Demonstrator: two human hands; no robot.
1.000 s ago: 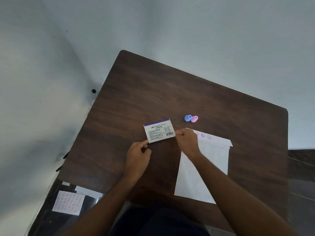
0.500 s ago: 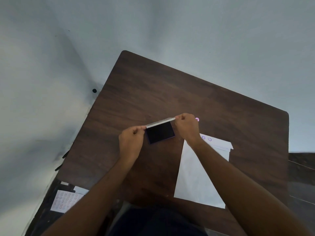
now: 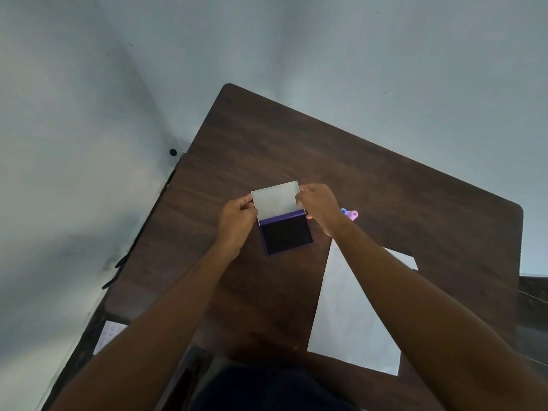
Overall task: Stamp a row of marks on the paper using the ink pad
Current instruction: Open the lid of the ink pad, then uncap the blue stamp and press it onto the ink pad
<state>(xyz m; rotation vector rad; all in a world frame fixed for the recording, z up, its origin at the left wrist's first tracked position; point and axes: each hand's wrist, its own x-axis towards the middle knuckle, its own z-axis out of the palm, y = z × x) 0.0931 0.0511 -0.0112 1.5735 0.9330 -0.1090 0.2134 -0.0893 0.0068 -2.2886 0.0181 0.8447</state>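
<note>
We have the ink pad point(image 3: 286, 234) lying flat near the middle of the desk point(image 3: 296, 137), its dark inked face up and its pale lid point(image 3: 277, 200) swung up toward the far edge. Our left hand point(image 3: 237, 221) pinches the lid's left edge between thumb and fingers; our right hand point(image 3: 318, 207) pinches its right edge the same way. So each grip is closed on the lid, with nothing else in it.

We judge the case to be light, stiff and hinged along its far side, so the lid's side edges are the sensible hold. The wet pad surface should stay untouched, and a light case like this could skid if we push it.

The paper point(image 3: 350, 315) lies toward the desk's near right side, partly under our right forearm. Two small stamps point(image 3: 350, 214), one blue and one pink, sit just beyond our right wrist.

A second ago the case was shut, label up, with our fingertips at its corners. Half a second ago the lid stood edge-on to us, roughly half raised. Now it is tipped well back and the whole pad shows.
</note>
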